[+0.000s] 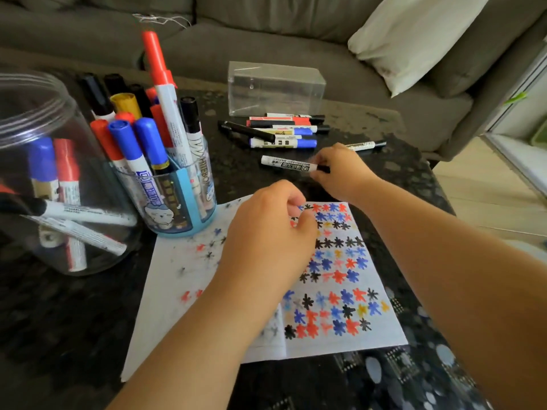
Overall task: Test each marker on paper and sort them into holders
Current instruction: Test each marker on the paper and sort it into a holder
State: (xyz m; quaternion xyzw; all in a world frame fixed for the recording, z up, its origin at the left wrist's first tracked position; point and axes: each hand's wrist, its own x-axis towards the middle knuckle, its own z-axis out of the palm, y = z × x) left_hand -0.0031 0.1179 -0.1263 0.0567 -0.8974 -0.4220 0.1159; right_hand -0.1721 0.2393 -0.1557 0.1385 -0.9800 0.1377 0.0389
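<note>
My right hand [340, 170] pinches the black-capped end of a white whiteboard marker [288, 164], which lies level just above the dark table. My left hand [266, 232] rests on the white paper [340, 291] with its fingers curled; what it holds, if anything, is hidden. The paper is covered with red, blue, black and yellow star marks. A blue cup holder [180, 196] at the paper's far left corner is packed with upright markers. A large clear jar [53, 173] to the left holds several markers. A pile of loose markers [281, 131] lies beyond my right hand.
A clear plastic box [275, 87] stands behind the marker pile. One black-capped marker [365, 145] lies alone to the right of my right hand. A grey sofa [266, 39] with a white cushion [414, 39] runs behind the table. The table's right edge drops to a pale floor.
</note>
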